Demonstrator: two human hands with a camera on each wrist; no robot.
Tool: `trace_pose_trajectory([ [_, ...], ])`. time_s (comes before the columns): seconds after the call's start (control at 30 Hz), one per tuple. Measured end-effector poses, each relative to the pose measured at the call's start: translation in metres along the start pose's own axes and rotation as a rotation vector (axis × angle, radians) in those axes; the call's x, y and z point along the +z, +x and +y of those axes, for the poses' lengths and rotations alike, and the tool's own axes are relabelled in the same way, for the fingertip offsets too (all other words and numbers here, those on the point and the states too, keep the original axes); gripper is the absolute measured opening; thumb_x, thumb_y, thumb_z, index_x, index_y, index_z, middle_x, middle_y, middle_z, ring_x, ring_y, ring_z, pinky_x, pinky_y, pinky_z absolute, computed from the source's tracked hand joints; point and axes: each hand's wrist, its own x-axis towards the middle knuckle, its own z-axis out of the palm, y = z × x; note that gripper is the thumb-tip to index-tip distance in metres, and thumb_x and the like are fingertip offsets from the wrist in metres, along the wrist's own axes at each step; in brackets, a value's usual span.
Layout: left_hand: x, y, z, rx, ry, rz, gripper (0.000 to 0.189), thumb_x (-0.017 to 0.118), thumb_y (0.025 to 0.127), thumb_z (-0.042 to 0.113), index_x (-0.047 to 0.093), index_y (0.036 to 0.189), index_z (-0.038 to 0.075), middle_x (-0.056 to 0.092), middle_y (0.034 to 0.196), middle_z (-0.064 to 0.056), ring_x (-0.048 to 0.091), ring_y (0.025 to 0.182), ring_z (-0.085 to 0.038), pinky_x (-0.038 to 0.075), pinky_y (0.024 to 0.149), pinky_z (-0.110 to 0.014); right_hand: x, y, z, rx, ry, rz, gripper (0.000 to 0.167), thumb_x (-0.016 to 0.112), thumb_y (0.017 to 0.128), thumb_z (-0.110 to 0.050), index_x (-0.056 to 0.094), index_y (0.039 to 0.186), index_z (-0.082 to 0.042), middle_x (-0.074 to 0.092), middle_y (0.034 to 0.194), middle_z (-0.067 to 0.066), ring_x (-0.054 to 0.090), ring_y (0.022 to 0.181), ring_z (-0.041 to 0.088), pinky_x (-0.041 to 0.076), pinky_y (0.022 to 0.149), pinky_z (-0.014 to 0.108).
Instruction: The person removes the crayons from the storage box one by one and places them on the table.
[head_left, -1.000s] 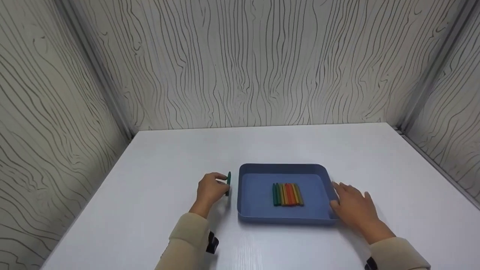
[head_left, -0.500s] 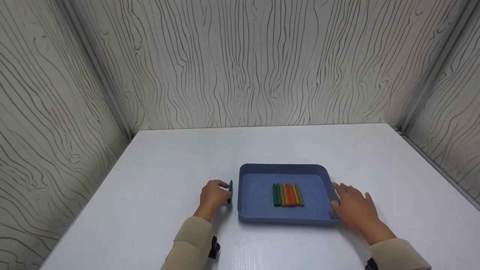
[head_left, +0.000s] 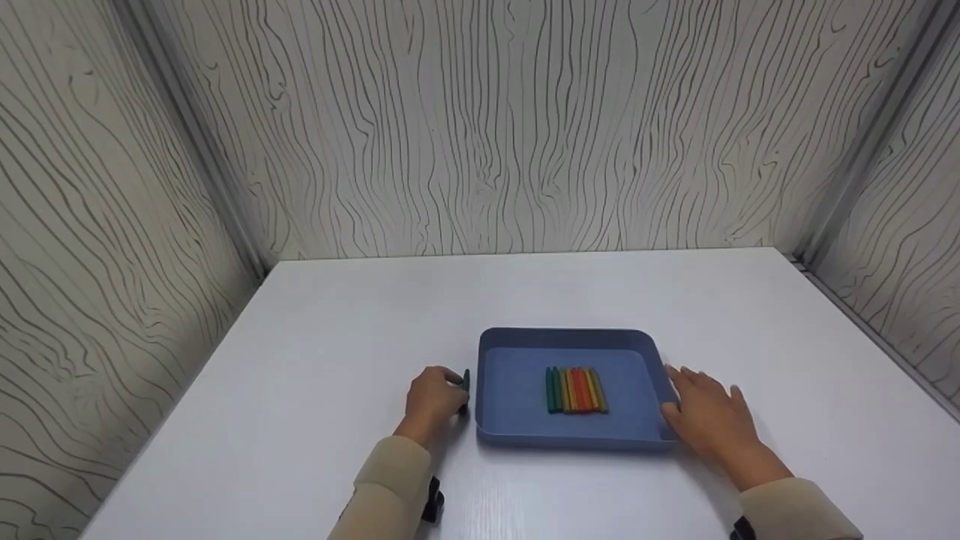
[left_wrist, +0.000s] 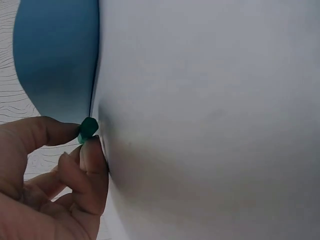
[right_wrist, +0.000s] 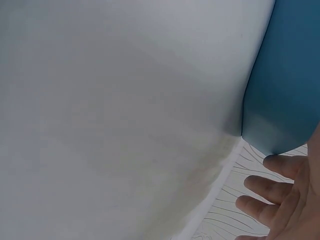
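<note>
A shallow blue tray (head_left: 570, 442) lies on the white table. Several crayons (head_left: 576, 390) in green, yellow-brown, orange and red lie side by side in it. Just outside the tray's left wall, my left hand (head_left: 433, 401) pinches a dark green crayon (left_wrist: 88, 129) between thumb and fingers, low over the table. In the left wrist view the crayon's end faces the camera, and its far part is hidden. My right hand (head_left: 709, 414) rests along the tray's right wall with fingers extended. In the right wrist view the fingers (right_wrist: 270, 189) spread beside the tray's corner.
The white table (head_left: 360, 315) extends around the tray on every side. Panels with a wood-grain pattern (head_left: 480, 127) stand behind it and at both sides. Each sleeve end has a black strap piece (head_left: 433, 501) near it.
My left hand has moved toward the person and slightly right with the green crayon, closer to the tray's left wall. The right hand, the tray and its crayons have stayed in place.
</note>
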Motion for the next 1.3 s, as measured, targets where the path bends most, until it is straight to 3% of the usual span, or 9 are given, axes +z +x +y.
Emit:
trace_pose_trajectory([
  [0.27, 0.004, 0.002, 0.002, -0.011, 0.074, 0.02, 0.026, 0.069, 0.075, 0.006, 0.067, 0.1, -0.003, 0.066, 0.089, -0.011, 0.061, 0.085, -0.027, 0.049, 0.08, -0.044, 0.002, 0.001, 0.001, -0.006, 0.002, 0.022, 0.054, 0.05, 0.09, -0.019, 0.044, 0.137, 0.006, 0.042, 0.136, 0.031, 0.034, 0.126, 0.05, 0.014, 0.1, 0.069],
  [0.67, 0.006, 0.0, 0.006, 0.004, 0.15, 0.045, 0.028, 0.071, 0.074, 0.006, 0.067, 0.099, -0.004, 0.067, 0.088, -0.013, 0.062, 0.081, -0.027, 0.05, 0.075, -0.043, 0.001, 0.002, 0.002, -0.012, 0.005, 0.012, 0.054, 0.05, 0.09, -0.018, 0.043, 0.137, 0.008, 0.041, 0.136, 0.033, 0.034, 0.125, 0.052, 0.016, 0.1, 0.067],
  [0.87, -0.002, -0.001, 0.003, 0.066, 0.161, 0.053, 0.027, 0.071, 0.075, 0.008, 0.068, 0.1, -0.002, 0.068, 0.094, -0.012, 0.062, 0.083, -0.027, 0.05, 0.074, -0.042, 0.002, 0.002, 0.002, -0.01, 0.012, 0.019, 0.054, 0.05, 0.09, -0.017, 0.043, 0.136, 0.008, 0.042, 0.136, 0.033, 0.034, 0.125, 0.052, 0.016, 0.101, 0.067],
  [1.07, -0.015, -0.001, 0.002, 0.082, 0.128, 0.074, 0.03, 0.069, 0.077, 0.009, 0.068, 0.105, -0.001, 0.067, 0.095, -0.013, 0.062, 0.084, -0.027, 0.05, 0.072, -0.042, 0.003, 0.002, 0.003, -0.009, 0.001, 0.017, 0.054, 0.05, 0.09, -0.018, 0.043, 0.137, 0.008, 0.041, 0.136, 0.033, 0.035, 0.124, 0.052, 0.016, 0.1, 0.067],
  [1.3, -0.027, 0.001, -0.005, 0.109, 0.149, 0.118, 0.037, 0.07, 0.078, 0.013, 0.066, 0.111, -0.003, 0.064, 0.107, -0.018, 0.061, 0.099, -0.033, 0.049, 0.08, -0.046, 0.003, 0.002, 0.002, -0.012, 0.002, 0.019, 0.054, 0.05, 0.09, -0.018, 0.043, 0.137, 0.008, 0.041, 0.136, 0.033, 0.035, 0.124, 0.052, 0.016, 0.1, 0.067],
])
